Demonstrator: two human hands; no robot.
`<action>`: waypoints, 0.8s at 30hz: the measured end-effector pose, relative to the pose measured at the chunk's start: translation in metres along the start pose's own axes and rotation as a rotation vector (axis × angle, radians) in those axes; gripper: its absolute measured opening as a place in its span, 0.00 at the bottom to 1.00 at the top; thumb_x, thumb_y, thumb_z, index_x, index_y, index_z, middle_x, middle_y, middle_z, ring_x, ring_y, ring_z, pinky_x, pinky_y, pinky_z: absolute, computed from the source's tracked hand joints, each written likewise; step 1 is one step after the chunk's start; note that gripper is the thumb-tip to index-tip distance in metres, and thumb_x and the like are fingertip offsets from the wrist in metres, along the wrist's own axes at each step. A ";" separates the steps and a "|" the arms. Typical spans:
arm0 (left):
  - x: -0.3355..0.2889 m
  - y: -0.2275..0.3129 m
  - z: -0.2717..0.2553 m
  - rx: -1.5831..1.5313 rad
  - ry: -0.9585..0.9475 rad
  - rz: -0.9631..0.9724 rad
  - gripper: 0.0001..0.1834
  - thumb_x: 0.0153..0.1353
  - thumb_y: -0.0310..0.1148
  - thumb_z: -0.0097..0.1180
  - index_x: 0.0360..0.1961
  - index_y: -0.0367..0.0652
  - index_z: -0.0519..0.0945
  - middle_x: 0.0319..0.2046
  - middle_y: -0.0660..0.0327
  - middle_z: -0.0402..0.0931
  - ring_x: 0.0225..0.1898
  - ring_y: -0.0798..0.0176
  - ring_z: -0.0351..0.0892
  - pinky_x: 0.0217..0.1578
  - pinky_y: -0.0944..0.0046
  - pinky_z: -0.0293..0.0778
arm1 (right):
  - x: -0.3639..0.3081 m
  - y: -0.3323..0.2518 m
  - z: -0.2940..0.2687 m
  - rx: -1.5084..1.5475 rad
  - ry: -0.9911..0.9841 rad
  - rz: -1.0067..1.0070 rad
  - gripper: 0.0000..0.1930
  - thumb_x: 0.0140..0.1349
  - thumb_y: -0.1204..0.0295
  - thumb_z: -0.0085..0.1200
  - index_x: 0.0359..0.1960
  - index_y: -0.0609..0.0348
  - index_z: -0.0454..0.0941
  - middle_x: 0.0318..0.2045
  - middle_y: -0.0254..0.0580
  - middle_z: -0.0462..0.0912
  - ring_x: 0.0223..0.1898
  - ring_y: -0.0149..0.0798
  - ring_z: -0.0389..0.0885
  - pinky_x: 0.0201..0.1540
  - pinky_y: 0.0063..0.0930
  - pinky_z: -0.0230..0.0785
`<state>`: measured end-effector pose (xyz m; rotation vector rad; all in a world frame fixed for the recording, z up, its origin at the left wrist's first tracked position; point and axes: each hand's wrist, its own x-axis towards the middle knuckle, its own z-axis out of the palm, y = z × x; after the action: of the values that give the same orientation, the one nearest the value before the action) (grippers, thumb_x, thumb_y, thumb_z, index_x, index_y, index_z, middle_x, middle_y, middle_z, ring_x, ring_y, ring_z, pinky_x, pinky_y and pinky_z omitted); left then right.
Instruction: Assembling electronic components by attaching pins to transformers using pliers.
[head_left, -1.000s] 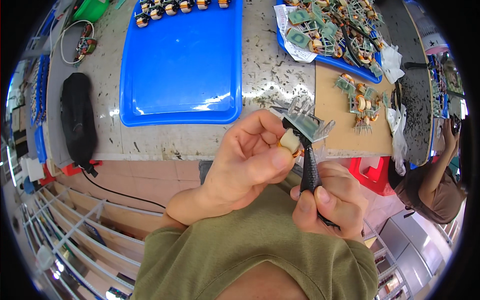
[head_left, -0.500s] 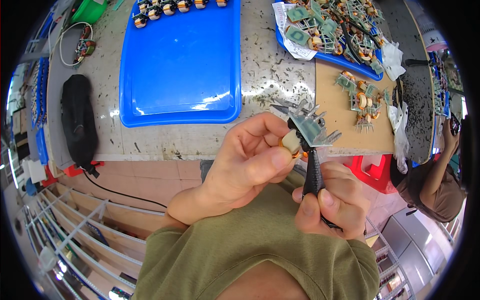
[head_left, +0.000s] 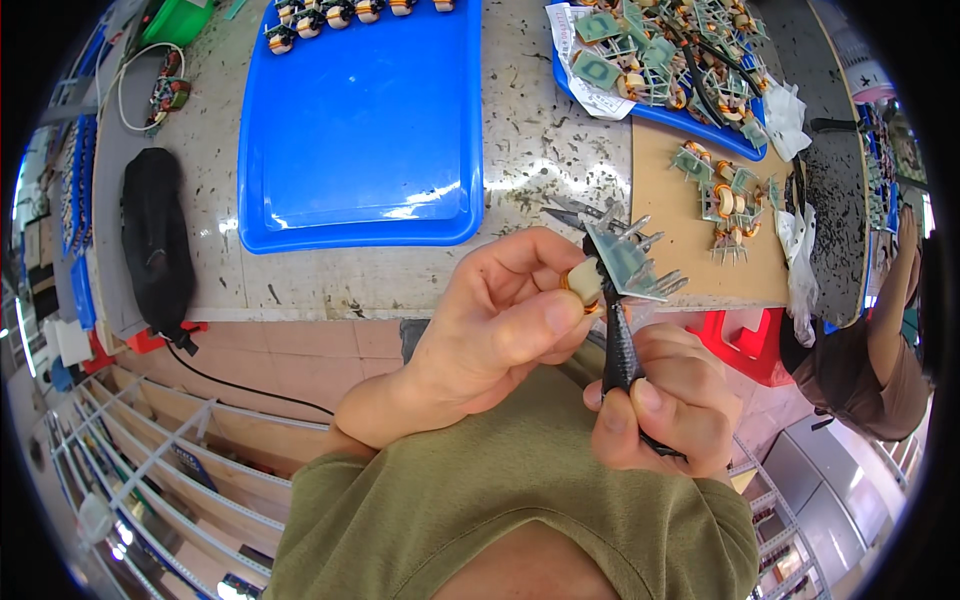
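My left hand (head_left: 500,330) pinches a small circuit board (head_left: 622,262) by the pale coil (head_left: 585,283) on its underside. The board is green, tilted, with several metal pins sticking out to the right. In the closed fingers of my right hand (head_left: 668,405) is a black, textured, tapering strip (head_left: 622,350); its upper end meets the underside of the board beside the coil. I cannot tell whether it is tape or sleeving. Behind the board a dark pointed metal tip (head_left: 566,216) pokes out to the left; the rest of it is hidden.
A blue tray (head_left: 360,150) holds a row of coil parts at its far end. Another blue tray (head_left: 700,135), heaped with boards, stands far right; several loose boards (head_left: 730,200) lie on brown card before it. A black pouch (head_left: 158,240) lies left. A person (head_left: 880,370) is at the right.
The board has tipped and shifted slightly right and down, and the upper end of the black strip has moved a little left. Both hands keep their holds.
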<state>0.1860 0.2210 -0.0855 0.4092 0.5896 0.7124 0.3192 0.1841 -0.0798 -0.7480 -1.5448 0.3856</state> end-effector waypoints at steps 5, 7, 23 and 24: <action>0.000 0.001 0.000 0.014 -0.010 -0.012 0.30 0.43 0.47 0.58 0.44 0.39 0.68 0.30 0.57 0.74 0.16 0.81 0.58 0.16 0.83 0.54 | 0.000 0.000 -0.002 0.010 -0.007 0.010 0.16 0.36 0.84 0.60 0.30 0.70 0.69 0.17 0.42 0.70 0.10 0.32 0.66 0.10 0.20 0.55; 0.000 0.001 0.000 0.018 -0.004 -0.011 0.30 0.43 0.48 0.58 0.44 0.39 0.68 0.30 0.57 0.75 0.16 0.81 0.58 0.16 0.83 0.53 | 0.000 -0.001 -0.002 0.001 -0.004 0.018 0.16 0.36 0.84 0.60 0.30 0.70 0.69 0.17 0.42 0.70 0.10 0.32 0.66 0.10 0.20 0.55; 0.000 0.001 0.000 0.037 0.067 0.071 0.30 0.43 0.45 0.58 0.44 0.37 0.68 0.33 0.55 0.74 0.16 0.79 0.57 0.18 0.81 0.57 | 0.002 0.003 -0.001 -0.047 -0.030 -0.028 0.16 0.36 0.87 0.57 0.31 0.71 0.68 0.17 0.41 0.69 0.10 0.31 0.65 0.09 0.20 0.54; -0.001 0.002 0.000 0.016 0.049 0.049 0.30 0.43 0.44 0.58 0.44 0.37 0.68 0.33 0.55 0.74 0.17 0.79 0.59 0.18 0.80 0.58 | 0.002 0.003 -0.001 -0.044 -0.028 -0.033 0.16 0.36 0.87 0.57 0.31 0.71 0.68 0.17 0.41 0.69 0.10 0.31 0.65 0.09 0.20 0.54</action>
<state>0.1843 0.2221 -0.0842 0.4228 0.6335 0.7668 0.3211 0.1875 -0.0804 -0.7529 -1.5939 0.3398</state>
